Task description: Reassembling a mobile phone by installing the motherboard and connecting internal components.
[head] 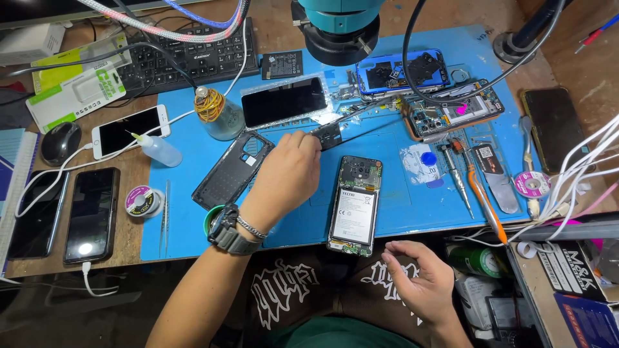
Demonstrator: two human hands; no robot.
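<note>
Left hand [288,169] pinches a small dark flat part [329,135] over the blue mat [193,225], just above the opened phone [353,205]; right hand [418,278] loose, empty at table edge; best keep pinch light, part level.

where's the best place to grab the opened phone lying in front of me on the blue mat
Probably by its two long edges near the middle, coming from above. The opened phone lies flat on the blue mat with battery and circuit board facing up, so pinching the sides keeps fingers off the exposed parts. The right hand, empty and just below it, is nearest; the left hand is busy with a small dark part.
</note>
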